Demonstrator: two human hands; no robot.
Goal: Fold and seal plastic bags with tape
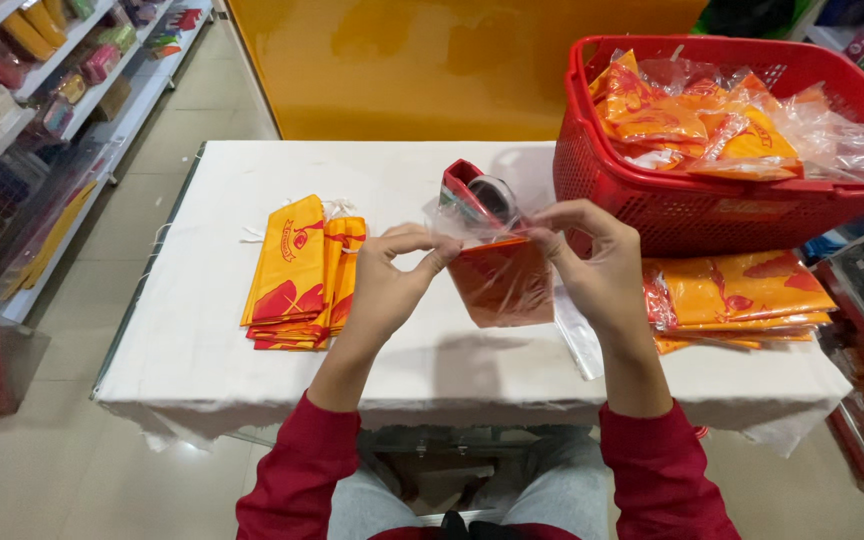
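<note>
Both hands work at the top edge of one packet (501,280), held up in the air above the middle of the desk (202,350). From the head camera, the left hand (392,275) pinches the packet's upper left corner between thumb and forefinger, the other fingers curled in. The right hand (592,265) pinches the upper right part of the same edge, fingers bent over the clear flap.

The likely trouble is the flap. The film is thin and slippery, and a pinch at the two corners only could let it crease, fold crooked or slide out of the fingers, so the packet would drop to the desk. A tape dispenser (477,195) stands just behind the packet, near the fingertips; a careless reach could knock it over, or tape could catch the film in the wrong place.

The packet is a flat orange-red piece inside a clear plastic sleeve, glossy, hanging upright from its top edge, with the sleeve's mouth loose above it.

A fanned stack of orange-yellow pieces (297,275) lies on the desk to the left. Wrapped ones (742,295) are piled to the right, under a red basket (612,190) that holds more of them.
</note>
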